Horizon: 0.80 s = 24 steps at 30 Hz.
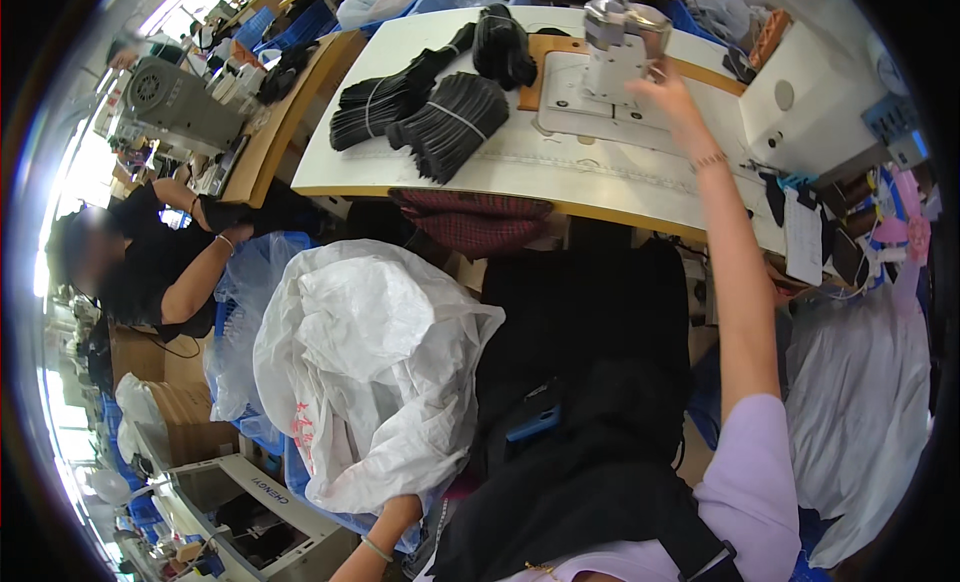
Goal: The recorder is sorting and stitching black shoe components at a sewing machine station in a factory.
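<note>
Reaching right hand [668, 90] to sewing machine [622, 44], fingers spread, left hand [400, 510] grip unclear.

A large white plastic sack [370, 367] with red print low on its side bulges just above the left hand [400, 512]. Well below the right hand [668, 90], a pale paper tag [803, 237], perhaps a label, hangs off the table edge.

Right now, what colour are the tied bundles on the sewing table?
Black, each bound with a pale tie. The bundles lie on the white table, clearest in the head view.
</note>
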Tool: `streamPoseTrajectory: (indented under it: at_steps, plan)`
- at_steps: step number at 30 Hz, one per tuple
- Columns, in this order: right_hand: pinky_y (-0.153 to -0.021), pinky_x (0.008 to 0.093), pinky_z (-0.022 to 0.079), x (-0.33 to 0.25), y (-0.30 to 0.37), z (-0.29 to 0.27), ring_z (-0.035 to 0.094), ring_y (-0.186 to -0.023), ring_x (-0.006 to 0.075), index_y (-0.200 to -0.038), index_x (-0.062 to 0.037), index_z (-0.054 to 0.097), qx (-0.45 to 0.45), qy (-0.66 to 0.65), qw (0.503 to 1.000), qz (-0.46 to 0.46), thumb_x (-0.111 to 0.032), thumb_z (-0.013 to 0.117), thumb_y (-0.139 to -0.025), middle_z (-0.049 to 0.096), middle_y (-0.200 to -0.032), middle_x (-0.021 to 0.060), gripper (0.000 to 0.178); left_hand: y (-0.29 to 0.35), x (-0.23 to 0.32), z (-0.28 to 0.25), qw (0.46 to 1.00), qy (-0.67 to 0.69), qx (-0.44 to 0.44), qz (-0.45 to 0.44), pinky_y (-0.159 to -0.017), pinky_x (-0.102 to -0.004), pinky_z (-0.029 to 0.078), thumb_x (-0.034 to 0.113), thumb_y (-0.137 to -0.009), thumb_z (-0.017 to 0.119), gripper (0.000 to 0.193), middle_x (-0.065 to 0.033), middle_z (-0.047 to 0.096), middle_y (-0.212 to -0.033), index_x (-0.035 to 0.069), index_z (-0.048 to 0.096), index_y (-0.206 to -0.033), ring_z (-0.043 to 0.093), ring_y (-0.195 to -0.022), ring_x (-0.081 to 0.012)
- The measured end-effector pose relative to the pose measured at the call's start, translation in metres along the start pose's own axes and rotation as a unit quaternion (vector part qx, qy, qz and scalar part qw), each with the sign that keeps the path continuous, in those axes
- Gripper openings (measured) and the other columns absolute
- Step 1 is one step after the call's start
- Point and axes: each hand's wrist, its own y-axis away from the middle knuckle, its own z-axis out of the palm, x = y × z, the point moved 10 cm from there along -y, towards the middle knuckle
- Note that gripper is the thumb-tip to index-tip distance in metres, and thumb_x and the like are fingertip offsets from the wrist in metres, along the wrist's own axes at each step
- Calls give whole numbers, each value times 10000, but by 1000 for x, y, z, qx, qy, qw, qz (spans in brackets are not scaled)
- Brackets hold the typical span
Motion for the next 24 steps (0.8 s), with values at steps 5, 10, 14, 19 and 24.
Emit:
streamPoseTrajectory:
  at_steps: [5,10,14,19,24]
  plan:
    - [-874,283,437,47,-44,0,568,-984,133,-1052,3,613,-35,-181,982,32,-84,698,-704,661,-1010,63,368,39,131,-188,979,138,91,123,-708,-503,501,316,-911,504,402,-240,654,-779,-12,673,-751,639,-772,-419]
    - [-840,287,460,46,-44,-1,607,-887,142,-1032,26,617,-55,-212,976,-2,-68,676,-695,668,-979,65,355,-28,230,-393,784,265,425,366,-757,-433,502,169,-904,524,242,-232,625,-915,-46,631,-934,606,-862,-400]
    - [-768,309,514,38,-45,28,645,-836,183,-1138,29,569,-21,-286,957,38,-38,590,-716,651,-1009,88,428,-182,233,-422,770,15,617,161,-893,-487,428,384,-883,562,404,-208,608,-1047,27,635,-1059,563,-1029,-373]
    - [-683,362,585,48,-24,-4,637,-956,231,-1241,-44,516,68,-248,954,154,-16,564,-770,592,-1125,89,474,-330,293,-336,890,89,392,214,-651,-498,498,172,-787,558,173,-84,631,-604,132,693,-686,627,-561,-255]
    - [-736,348,579,67,-1,10,544,-1084,235,-1333,-97,417,58,-287,922,254,146,660,-606,508,-1230,82,804,-320,354,-318,827,268,319,377,-682,-469,543,200,-844,522,243,-203,674,-818,31,696,-849,652,-696,-308]
